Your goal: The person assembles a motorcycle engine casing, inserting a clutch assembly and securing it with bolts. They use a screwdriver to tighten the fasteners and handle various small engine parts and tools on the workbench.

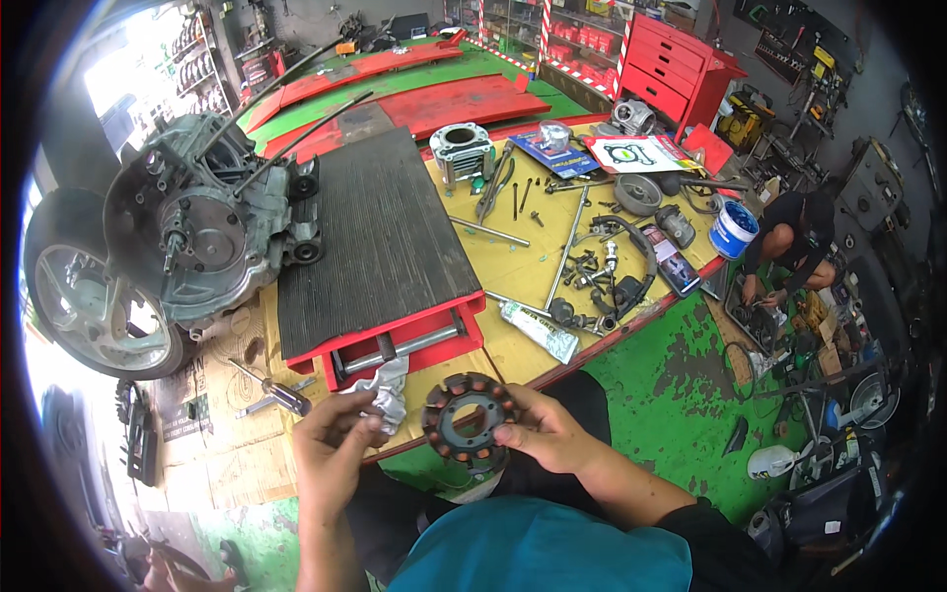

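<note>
In front of my lap, my right hand (552,434) grips a round stator coil (449,426) by its right edge. Copper windings ring its rim, and its flat side with the centre hole faces up. My left hand (333,444) pinches a crumpled white rag (393,393) just left of the stator, a small gap apart from it. Beyond both hands is the front end of a red lift stand (414,347) topped with a black ribbed mat (365,237). A screwdriver (284,395) lies on cardboard left of my left hand.
An engine crankcase (212,232) rises at the left beside a wheel (109,286). The yellow bench top holds a cylinder block (462,156), a white tube (541,331), a phone (671,261), bolts and a blue-white tub (733,229). Another person (794,237) crouches at the right among parts.
</note>
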Tool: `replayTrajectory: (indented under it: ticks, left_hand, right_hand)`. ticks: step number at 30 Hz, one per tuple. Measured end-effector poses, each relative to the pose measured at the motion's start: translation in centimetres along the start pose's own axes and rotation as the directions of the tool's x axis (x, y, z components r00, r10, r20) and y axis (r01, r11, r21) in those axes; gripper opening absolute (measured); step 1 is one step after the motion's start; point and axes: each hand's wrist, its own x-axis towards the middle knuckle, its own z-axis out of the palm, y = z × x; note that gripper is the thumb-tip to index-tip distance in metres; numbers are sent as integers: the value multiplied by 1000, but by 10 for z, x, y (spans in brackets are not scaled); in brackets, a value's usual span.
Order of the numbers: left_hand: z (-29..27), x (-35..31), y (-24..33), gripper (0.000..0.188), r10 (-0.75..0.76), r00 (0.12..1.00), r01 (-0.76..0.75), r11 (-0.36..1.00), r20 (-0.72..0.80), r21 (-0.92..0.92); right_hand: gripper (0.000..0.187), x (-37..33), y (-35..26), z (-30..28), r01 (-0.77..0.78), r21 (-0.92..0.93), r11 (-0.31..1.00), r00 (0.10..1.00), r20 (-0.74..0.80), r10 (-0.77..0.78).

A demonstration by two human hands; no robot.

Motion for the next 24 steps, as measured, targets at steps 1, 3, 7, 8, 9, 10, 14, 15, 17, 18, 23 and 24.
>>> replayTrajectory:
  ticks: [1, 3, 7, 8, 9, 10, 14, 15, 17, 18, 23, 24]
  left_hand:
    - [-8, -1, -4, 19, 5, 1000, -3, 997, -23, 71]
    - [-19, -7, -6, 12, -4, 992, 16, 995, -124, 98]
    - [-44, -7, -20, 16, 84, 975, -32, 969, -204, 246]
    - [-43, -6, -21, 19, 166, 968, -92, 933, -188, 349]
    - [-42, -6, -21, 22, 244, 956, -148, 882, -165, 447]
    - [-32, -6, -17, 29, 279, 949, -157, 821, -146, 548]
    - [-22, 1, -27, 29, 423, 855, -478, 421, 300, 771]
    - [-23, 7, -33, 34, 376, 856, -497, 407, 355, 766]
    - [-14, 17, -26, 32, 289, 855, -514, 371, 430, 774]
    - [-17, 16, -31, 34, 280, 864, -500, 369, 419, 784]
    - [-17, 17, -38, 36, 288, 877, -474, 399, 384, 785]
    - [-16, 19, -39, 33, 281, 877, -475, 387, 390, 790]
  right_hand:
    - [58, -5, 0, -4, -10, 46, 999, 1000, -8, 11]
    - [63, -9, -6, -10, 10, 37, 999, 1000, 5, -10]
    - [72, -14, -11, -12, 16, 20, 1000, 998, -65, -15]
    - [73, -14, -10, -14, 18, 32, 999, 998, -65, -16]
    - [73, -14, -9, -15, 18, 44, 999, 998, -64, -16]
    - [73, -14, -6, -16, 33, 12, 999, 997, -75, -32]
    - [73, -15, 0, -20, 62, -13, 998, 995, -78, -63]
    - [73, -16, 4, -22, 57, 20, 998, 996, -72, -55]
    - [71, -20, 2, -24, 84, 35, 996, 991, -111, -79]
    - [80, -18, -1, -17, 83, -73, 994, 975, -198, -96]
    - [76, -19, -6, -18, 54, -45, 998, 984, -165, -61]
    - [74, -19, -4, -20, 75, -16, 997, 986, -148, -76]
